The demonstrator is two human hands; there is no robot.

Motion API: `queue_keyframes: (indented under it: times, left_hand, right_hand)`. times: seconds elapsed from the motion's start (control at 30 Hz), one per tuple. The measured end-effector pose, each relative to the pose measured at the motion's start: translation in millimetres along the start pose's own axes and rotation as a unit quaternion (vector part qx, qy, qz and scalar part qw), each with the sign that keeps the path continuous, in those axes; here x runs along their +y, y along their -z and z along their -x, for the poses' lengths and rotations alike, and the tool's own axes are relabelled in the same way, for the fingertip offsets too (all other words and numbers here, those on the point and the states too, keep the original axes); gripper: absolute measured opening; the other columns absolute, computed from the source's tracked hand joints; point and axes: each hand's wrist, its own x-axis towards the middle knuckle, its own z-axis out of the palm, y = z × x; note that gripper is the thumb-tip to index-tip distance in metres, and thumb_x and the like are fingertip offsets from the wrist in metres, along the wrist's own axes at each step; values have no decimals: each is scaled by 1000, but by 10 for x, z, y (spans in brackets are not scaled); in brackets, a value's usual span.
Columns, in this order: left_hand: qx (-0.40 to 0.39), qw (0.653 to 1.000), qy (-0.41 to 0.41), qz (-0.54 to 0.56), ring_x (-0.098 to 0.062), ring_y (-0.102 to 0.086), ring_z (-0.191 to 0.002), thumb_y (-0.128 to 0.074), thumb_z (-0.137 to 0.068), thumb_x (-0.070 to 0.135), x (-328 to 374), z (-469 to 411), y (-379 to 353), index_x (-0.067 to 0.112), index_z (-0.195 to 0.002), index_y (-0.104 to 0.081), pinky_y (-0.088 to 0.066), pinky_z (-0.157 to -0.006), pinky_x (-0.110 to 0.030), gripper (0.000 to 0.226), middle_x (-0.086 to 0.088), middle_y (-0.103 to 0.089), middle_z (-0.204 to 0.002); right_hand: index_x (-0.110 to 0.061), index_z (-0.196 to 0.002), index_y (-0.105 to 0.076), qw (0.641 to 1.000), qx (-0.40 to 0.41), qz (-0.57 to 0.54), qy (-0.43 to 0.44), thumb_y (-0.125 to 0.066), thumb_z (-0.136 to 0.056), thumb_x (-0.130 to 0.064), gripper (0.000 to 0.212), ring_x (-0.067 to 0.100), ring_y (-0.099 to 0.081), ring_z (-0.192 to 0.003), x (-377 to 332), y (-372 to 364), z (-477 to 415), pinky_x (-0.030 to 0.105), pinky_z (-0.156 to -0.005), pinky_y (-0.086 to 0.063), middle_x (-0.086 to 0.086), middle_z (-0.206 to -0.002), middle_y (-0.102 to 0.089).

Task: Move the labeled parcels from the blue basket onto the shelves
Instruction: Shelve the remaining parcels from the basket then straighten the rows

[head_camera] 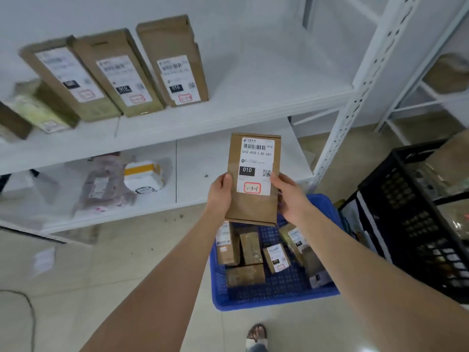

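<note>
Both the left hand (220, 196) and the right hand (289, 196) grip the labeled cardboard parcel (253, 179) by its side edges, above the blue basket (276, 298). Best to stand it label-out beside the three parcels (119, 74) on the upper shelf (253, 107).

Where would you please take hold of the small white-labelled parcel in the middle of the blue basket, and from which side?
Once the held parcel is shelved, I would pinch the small parcel across its long edges, coming straight down from above. It lies label up in the blue basket, with bare mesh on its right and a brown box close on its left.
</note>
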Motion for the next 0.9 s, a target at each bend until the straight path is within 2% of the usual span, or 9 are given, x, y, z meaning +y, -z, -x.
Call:
queue_keyframes:
  times: [0.07,0.2,0.3,0.4,0.53,0.63,0.7,0.9]
  left_hand:
    - [9,1000,-20,-1,-24,-59,-108,-31,-102,33,124,189,137,11,-124,-55,-47,-98,-43,39,-6,-64,-118]
    - [27,998,-56,1,-21,-58,-104,-33,-102,29,327,540,411,10,-121,-57,-47,-95,-36,36,-7,-64,-116]
    - [43,997,-65,-5,-21,-56,-104,-33,-102,30,431,738,599,8,-124,-56,-44,-93,-32,38,-7,-62,-119]
    - [60,996,-69,-20,-19,-53,-101,-33,-102,30,518,918,792,9,-126,-55,-42,-92,-30,40,-3,-59,-112]
    - [62,992,-99,-50,-24,-57,-101,-35,-102,28,584,1077,1088,6,-116,-62,-45,-93,-34,37,-7,-65,-111]
    - [56,992,-99,-49,-28,-59,-110,-35,-101,29,608,1166,1332,8,-118,-61,-44,-100,-43,37,-11,-65,-118]
    - [54,993,-98,-49,-27,-58,-110,-34,-102,30,604,1210,1518,10,-121,-59,-45,-100,-43,37,-9,-64,-119]
    - [70,991,-107,-43,-25,-60,-104,-34,-101,27,488,1224,2251,10,-119,-60,-48,-89,-37,35,-7,-66,-114]
  right_hand:
    - [-21,-129,-57,1000,-17,-4,11,-61,-92,-26,38,22,-64,-91,-109,-75,201,23,-48,-47,6,-112,-70]
    - [-21,-131,-55,999,-45,13,27,-62,-92,-25,40,23,-65,-99,-287,-218,580,34,-69,-52,2,-107,-72]
    - [-20,-131,-55,998,-54,22,39,-61,-92,-23,39,20,-66,-95,-373,-354,838,31,-69,-51,1,-105,-72]
    - [-19,-131,-55,997,-63,27,45,-60,-93,-23,39,19,-67,-92,-415,-513,1054,29,-65,-50,2,-104,-72]
    - [-19,-132,-54,995,-69,43,57,-60,-94,-24,39,20,-66,-93,-449,-741,1291,29,-69,-51,1,-102,-72]
    - [-19,-132,-54,993,-73,59,69,-59,-94,-23,39,18,-65,-90,-465,-952,1447,30,-71,-52,-2,-96,-71]
    - [-19,-132,-53,992,-76,68,76,-58,-94,-23,38,17,-64,-89,-455,-1128,1536,31,-73,-51,-3,-95,-71]
    - [-22,-134,-53,984,-106,109,88,-57,-95,-23,39,14,-64,-92,-285,-1808,1741,31,-78,-49,-1,-106,-71]
